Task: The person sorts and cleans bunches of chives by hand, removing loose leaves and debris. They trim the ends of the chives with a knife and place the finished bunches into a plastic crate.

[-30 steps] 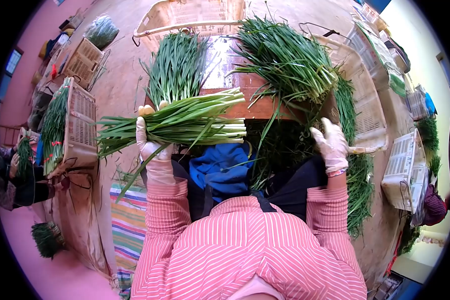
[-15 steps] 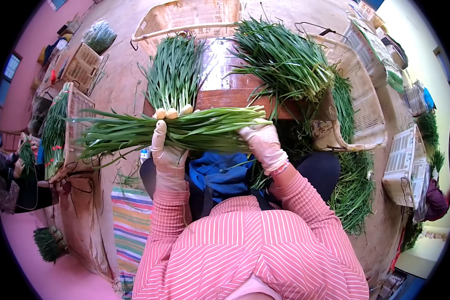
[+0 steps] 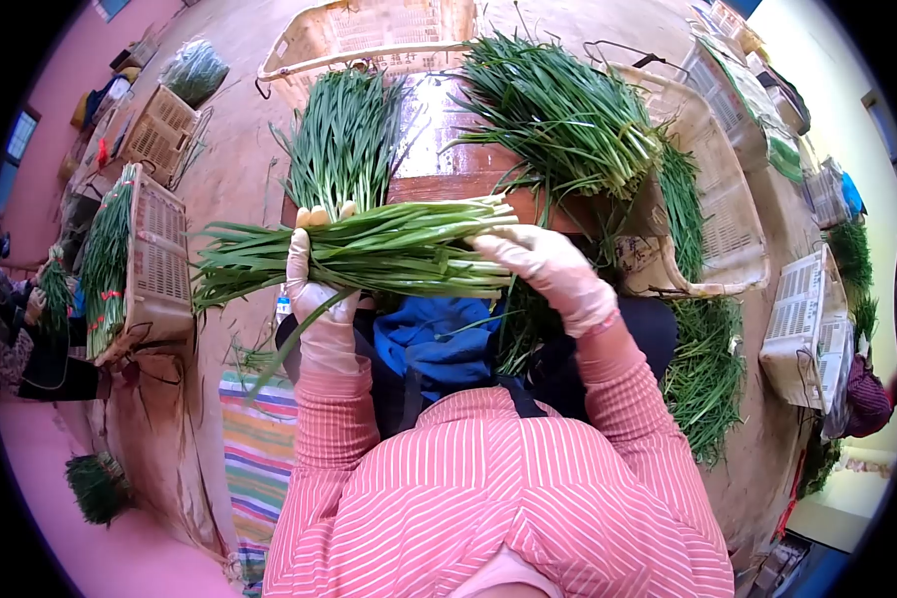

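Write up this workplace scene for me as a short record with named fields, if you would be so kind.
left hand: gloved, gripping a bunch of long green stalks
right hand: gloved, at the bunch's pale stem ends
bunch position: sideways, leaves to the left
table: shiny, beyond the bunch
greens on table: left pile; larger right pile
crates: far crate; right crate
lap: blue cloth
floor, left: striped mat
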A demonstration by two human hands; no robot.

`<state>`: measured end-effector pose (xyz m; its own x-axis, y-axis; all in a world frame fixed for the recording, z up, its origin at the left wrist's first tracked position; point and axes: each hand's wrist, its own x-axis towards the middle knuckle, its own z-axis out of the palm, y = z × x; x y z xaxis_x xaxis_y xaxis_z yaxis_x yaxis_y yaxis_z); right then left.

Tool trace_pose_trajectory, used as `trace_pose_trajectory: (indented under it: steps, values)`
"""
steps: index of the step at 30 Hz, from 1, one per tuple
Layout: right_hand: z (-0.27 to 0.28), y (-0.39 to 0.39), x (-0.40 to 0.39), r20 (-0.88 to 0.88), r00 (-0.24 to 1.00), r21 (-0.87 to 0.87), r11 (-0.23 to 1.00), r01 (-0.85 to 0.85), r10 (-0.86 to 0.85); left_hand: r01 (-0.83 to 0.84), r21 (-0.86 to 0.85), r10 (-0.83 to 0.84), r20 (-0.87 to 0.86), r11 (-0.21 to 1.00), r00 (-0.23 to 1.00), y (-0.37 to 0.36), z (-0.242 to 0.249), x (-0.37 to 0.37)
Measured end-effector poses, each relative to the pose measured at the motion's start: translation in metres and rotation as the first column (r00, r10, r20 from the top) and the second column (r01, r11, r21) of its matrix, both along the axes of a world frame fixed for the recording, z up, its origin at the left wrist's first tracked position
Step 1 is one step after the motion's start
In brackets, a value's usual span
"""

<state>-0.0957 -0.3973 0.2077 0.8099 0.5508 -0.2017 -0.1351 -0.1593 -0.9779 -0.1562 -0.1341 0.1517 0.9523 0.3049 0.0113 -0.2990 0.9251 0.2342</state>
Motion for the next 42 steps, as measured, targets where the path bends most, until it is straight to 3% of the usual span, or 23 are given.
trace_pose_trajectory:
  steps: [2,3,4,6,8,10,11,13,15,16,18,21,24,26,27,28,31,34,35,36,37,40,42]
  values:
    - [-0.003,0.014,-0.002,-0.074,0.997,0.106,0.994,0.023,-0.015,0.038,0.004,-0.038,0.016,0.999,0.999,-0.007,-0.002,0.0]
    - [-0.019,0.018,0.003,0.234,0.971,0.112,0.993,0.025,-0.051,0.041,-0.006,-0.041,-0.045,0.999,0.998,-0.01,0.0,-0.001]
    - [-0.023,0.017,0.003,0.234,0.971,0.112,0.993,0.024,-0.05,0.04,-0.017,-0.042,-0.106,0.999,0.993,-0.011,0.002,-0.002]
    - [-0.02,0.019,-0.002,-0.09,0.992,0.297,0.948,0.11,-0.087,0.032,-0.034,-0.037,-0.137,0.999,0.99,-0.01,-0.003,-0.001]
    - [-0.019,0.018,-0.005,-0.067,0.993,0.266,0.957,0.116,-0.102,0.029,-0.053,-0.038,-0.167,0.998,0.985,-0.008,-0.009,0.001]
    - [-0.021,0.009,-0.006,-0.258,0.956,0.265,0.942,0.208,-0.139,0.02,-0.054,-0.034,-0.266,0.998,0.963,-0.002,-0.013,0.004]
    - [-0.03,-0.001,-0.001,0.063,0.98,0.159,0.971,0.178,-0.19,0.015,-0.042,-0.026,-0.282,0.999,0.959,0.001,-0.013,0.005]
    - [-0.031,-0.021,0.006,0.242,0.9,0.06,0.931,0.36,-0.363,0.028,-0.031,-0.036,-0.277,0.999,0.96,0.006,-0.01,0.003]
    - [-0.042,-0.05,0.019,0.169,0.84,0.068,0.857,0.511,-0.515,0.077,-0.11,-0.099,-0.212,0.991,0.972,0.017,-0.016,0.001]
    - [-0.067,-0.075,0.033,0.199,0.842,-0.13,0.838,0.53,-0.501,0.074,-0.109,-0.096,-0.212,0.991,0.973,0.021,-0.018,0.001]
    - [-0.061,-0.08,0.031,0.74,0.663,-0.462,0.635,0.62,-0.109,0.101,-0.133,-0.127,-0.204,0.986,0.971,0.025,-0.021,0.001]
    - [-0.033,-0.048,0.02,0.585,0.799,-0.193,0.932,0.306,-0.142,0.106,-0.134,-0.136,-0.241,0.985,0.961,0.021,-0.021,0.004]
    - [-0.018,-0.015,0.012,0.318,0.946,0.033,0.998,0.055,-0.063,0.075,-0.069,-0.093,-0.307,0.995,0.947,0.011,-0.018,0.008]
    - [-0.019,-0.001,0.011,-0.067,0.993,0.427,0.902,-0.063,0.101,0.059,-0.037,-0.069,-0.383,0.998,0.921,0.006,-0.018,0.01]
    - [-0.022,-0.01,0.015,-0.099,0.988,0.347,0.935,-0.08,0.121,0.075,-0.036,-0.083,-0.387,0.997,0.918,0.004,-0.014,0.008]
    - [-0.021,-0.014,0.016,-0.097,0.988,0.349,0.934,-0.081,0.122,0.075,-0.033,-0.082,-0.386,0.997,0.919,0.005,-0.015,0.008]
    - [0.005,-0.024,0.012,-0.067,0.978,0.235,0.949,0.209,-0.199,0.041,-0.037,-0.052,-0.396,0.998,0.917,0.006,-0.012,0.005]
    - [-0.022,-0.067,0.028,-0.057,0.913,0.162,0.898,0.408,-0.405,-0.007,0.218,0.082,-0.34,0.976,0.937,0.024,-0.04,0.007]
    - [-0.039,-0.077,0.033,0.184,0.902,0.032,0.92,0.391,-0.39,0.008,0.153,0.052,-0.382,0.988,0.923,0.019,-0.029,0.006]
    - [-0.05,-0.082,0.034,0.407,0.851,-0.101,0.909,0.404,-0.332,0.008,0.281,0.101,-0.369,0.96,0.924,0.015,-0.024,0.003]
    - [-0.05,-0.081,0.032,0.693,0.698,-0.209,0.877,0.432,-0.179,0.024,0.235,0.069,-0.379,0.972,0.923,0.006,-0.009,0.003]
    - [0.028,-0.032,0.004,0.819,0.572,-0.205,0.953,0.225,0.041,0.061,0.103,-0.018,-0.38,0.993,0.925,-0.011,0.004,0.005]
    - [0.036,-0.01,0.001,0.856,0.47,-0.319,0.936,0.147,0.218,0.078,0.073,-0.047,-0.357,0.994,0.933,-0.021,0.008,0.007]
